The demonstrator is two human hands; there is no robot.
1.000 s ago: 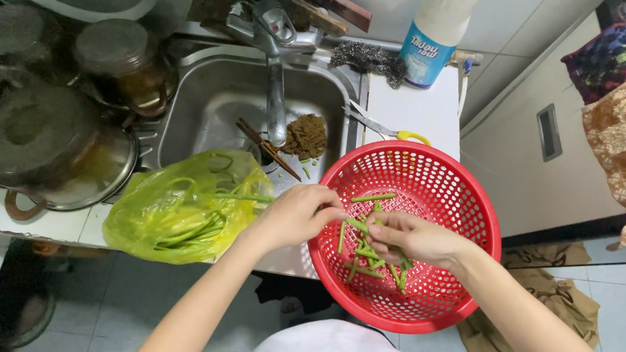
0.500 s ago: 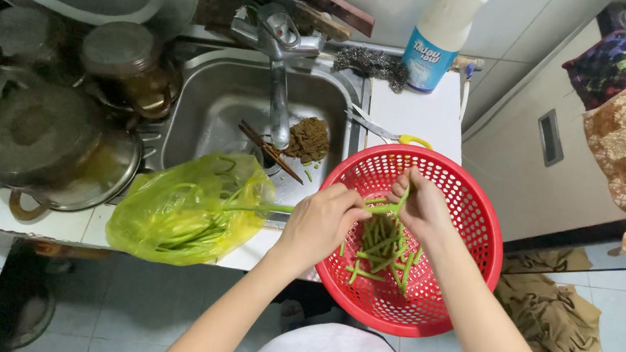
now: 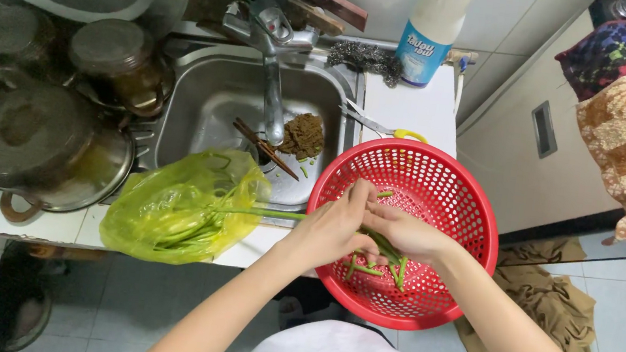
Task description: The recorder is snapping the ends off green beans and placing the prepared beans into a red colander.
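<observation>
Beans (image 3: 378,244), long and green, sit low and centre in the frame, over the red colander (image 3: 472,243). Your left hand (image 3: 330,230) and right hand (image 3: 405,233) meet on them, each grip clamped on the same stalks. Cut bits (image 3: 373,271) lie on the colander's floor. Left of it, a yellow-green bag (image 3: 165,210) of beans rests on the desk (image 3: 408,112). Above lies the sink (image 3: 210,108).

counter: white tiled worktop (image 3: 409,108) around a steel sink (image 3: 202,107)
on it: red colander (image 3: 446,192), yellow-green bag (image 3: 166,206), scissors (image 3: 379,124), white bottle (image 3: 437,24), pots (image 3: 31,141)
</observation>
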